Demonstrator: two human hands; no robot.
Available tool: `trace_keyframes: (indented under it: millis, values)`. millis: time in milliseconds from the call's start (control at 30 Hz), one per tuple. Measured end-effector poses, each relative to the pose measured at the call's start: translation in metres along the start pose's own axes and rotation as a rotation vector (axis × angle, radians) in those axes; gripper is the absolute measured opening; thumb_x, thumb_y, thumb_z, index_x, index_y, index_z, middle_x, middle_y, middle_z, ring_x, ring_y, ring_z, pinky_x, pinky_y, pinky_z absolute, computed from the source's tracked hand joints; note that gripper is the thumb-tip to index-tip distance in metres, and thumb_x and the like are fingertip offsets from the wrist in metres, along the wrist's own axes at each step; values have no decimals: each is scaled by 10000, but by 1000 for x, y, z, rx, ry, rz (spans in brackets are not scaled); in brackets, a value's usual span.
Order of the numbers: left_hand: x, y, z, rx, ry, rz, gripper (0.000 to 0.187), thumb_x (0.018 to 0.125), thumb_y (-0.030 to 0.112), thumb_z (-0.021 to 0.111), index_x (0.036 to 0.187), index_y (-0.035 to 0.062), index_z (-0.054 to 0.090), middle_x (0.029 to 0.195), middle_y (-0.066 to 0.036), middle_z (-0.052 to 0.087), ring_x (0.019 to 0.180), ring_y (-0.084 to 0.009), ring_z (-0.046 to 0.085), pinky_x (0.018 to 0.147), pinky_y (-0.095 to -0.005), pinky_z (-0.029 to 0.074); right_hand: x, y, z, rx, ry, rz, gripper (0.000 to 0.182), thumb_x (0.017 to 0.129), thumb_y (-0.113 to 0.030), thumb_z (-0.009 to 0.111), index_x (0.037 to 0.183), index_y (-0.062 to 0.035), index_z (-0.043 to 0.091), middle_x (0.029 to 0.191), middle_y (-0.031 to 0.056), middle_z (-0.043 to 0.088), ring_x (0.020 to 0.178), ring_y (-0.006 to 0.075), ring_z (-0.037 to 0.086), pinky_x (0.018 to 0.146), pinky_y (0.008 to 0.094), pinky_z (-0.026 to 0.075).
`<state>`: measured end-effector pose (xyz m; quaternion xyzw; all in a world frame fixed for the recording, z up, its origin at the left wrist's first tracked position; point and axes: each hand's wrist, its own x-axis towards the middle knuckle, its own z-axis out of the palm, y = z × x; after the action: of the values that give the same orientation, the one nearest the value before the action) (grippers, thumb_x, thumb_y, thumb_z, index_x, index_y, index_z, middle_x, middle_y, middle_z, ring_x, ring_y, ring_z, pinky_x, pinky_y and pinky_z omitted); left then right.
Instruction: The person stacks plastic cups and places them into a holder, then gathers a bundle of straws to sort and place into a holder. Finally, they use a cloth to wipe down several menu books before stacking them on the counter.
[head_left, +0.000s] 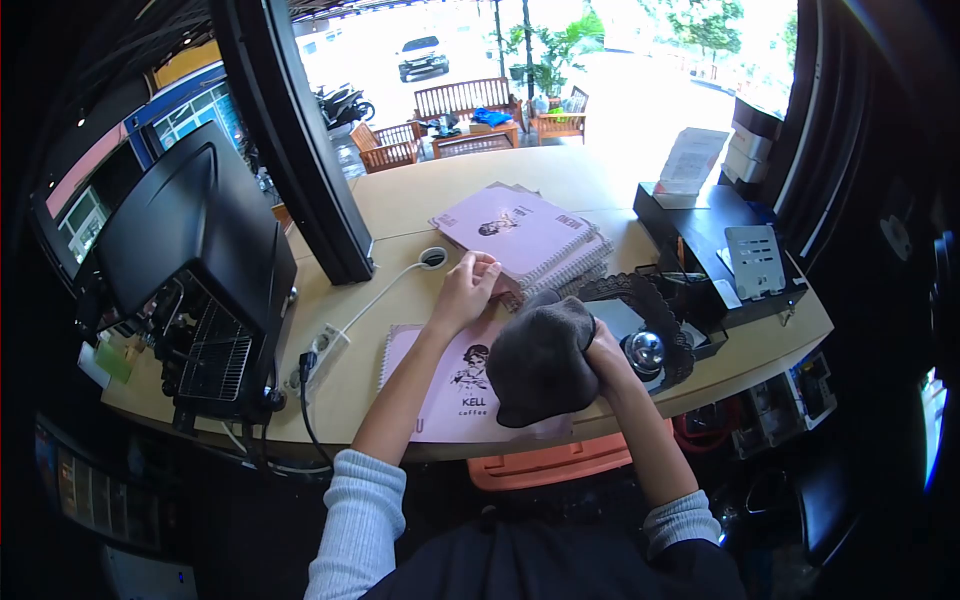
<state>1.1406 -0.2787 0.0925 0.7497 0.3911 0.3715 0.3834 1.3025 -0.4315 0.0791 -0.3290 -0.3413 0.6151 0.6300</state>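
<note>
My left hand (466, 292) is at the near left corner of a stack of spiral-bound pink menus (520, 232), its fingers curled together on the top menu's edge. In my right hand (603, 362) is a bunched dark grey cloth (543, 362), held above the counter. Below it, another pink menu (465, 392) with a drawn figure and the words "KELL coffee" lies flat near the front edge. The cloth and my left forearm cover parts of this menu.
A silver call bell (644, 352) stands on a dark scalloped tray (683, 345) at right, beside a black box (700, 240). At left are a coffee machine (200, 260), a power strip (325, 350) with cables, and a black post (300, 140).
</note>
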Motion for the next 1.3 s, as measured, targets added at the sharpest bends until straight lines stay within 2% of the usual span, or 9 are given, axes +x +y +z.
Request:
trace_keyframes:
  millis: [167,333,500,700,767,833,967,1167,1300]
  values:
    - [35,-7,39,590,1,288,446,752,374,643,1036,40,557,1029,-127,591,1028,-253,542,876,-364,434,-19,-7,-19,-84,45,-258,192,850,-131,556,989,-3,593,904,53,625,779,90,594,707,218,489]
    - [53,9,45,799,-196,285,253,694,260,687,829,50,647,822,-107,645,794,-251,626,744,-350,492,-29,-13,-32,123,164,-111,251,942,-233,377,1088,-76,508,1028,42,553,945,131,542,833,278,457]
    - [51,-7,27,996,-272,464,156,647,164,692,761,62,664,743,-129,644,716,-284,636,690,-356,507,-34,-12,-31,203,194,-105,297,933,-280,401,1110,-66,506,1039,59,558,957,148,547,858,294,449]
    - [-13,-32,-44,690,-75,345,195,680,173,697,763,8,638,684,-140,638,685,-234,641,667,-306,520,-29,-2,-40,291,109,-179,385,916,-346,425,1151,-48,491,1115,92,542,1015,189,536,898,330,432]
    - [-37,-52,-47,103,232,-15,290,778,266,656,747,-20,617,646,-100,629,660,-187,635,648,-291,532,-23,2,-38,281,-25,-229,400,912,-359,425,1155,-47,489,1133,107,533,1035,214,527,919,347,422]
    - [-50,-65,-33,-399,-118,-302,372,855,347,568,894,-22,596,793,-97,639,725,-167,632,672,-287,535,-15,9,-33,290,-51,-240,404,916,-358,409,1169,-50,478,1139,117,531,1047,231,522,931,359,416]
    - [-43,-41,17,-1143,-58,-551,459,858,400,540,1068,-8,517,955,-106,608,766,-164,619,687,-274,531,-8,17,-13,391,-127,-223,410,923,-357,391,1188,-53,462,1136,107,528,1035,218,525,912,353,422]
    - [9,-71,42,-1167,215,-825,384,782,460,620,736,96,505,645,-14,553,539,-107,535,509,-272,498,-29,24,-22,200,-16,-241,398,914,-331,425,1183,-40,458,1125,85,522,1021,170,519,889,315,419]
    - [20,-100,32,-1003,349,-692,338,784,419,621,749,114,479,659,0,541,571,-88,537,513,-287,501,-41,22,-30,97,72,-228,369,906,-277,449,1174,-24,460,1100,65,521,998,149,516,884,286,408]
